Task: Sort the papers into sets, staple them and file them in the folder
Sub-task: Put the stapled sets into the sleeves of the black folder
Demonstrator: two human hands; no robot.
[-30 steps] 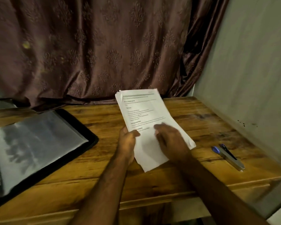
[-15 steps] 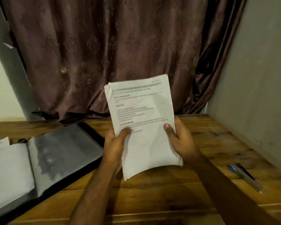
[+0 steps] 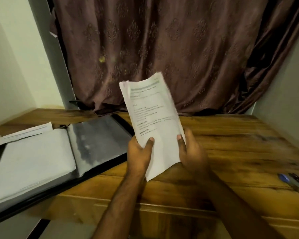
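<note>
While open on the table, folder (image 3: 100, 135) full of sheets (image 3: 33, 161).

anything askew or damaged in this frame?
Minor only. The papers, held up in the left hand and right hand, have a ragged, fanned top-left corner, so the sheets are not squared. Loose sheets stick out unevenly past the open folder at far left. Nothing looks torn or spilled.

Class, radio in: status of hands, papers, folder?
Left hand and right hand grip paper stack, raised off desk. Folder open, left. Nothing blocking.
</note>
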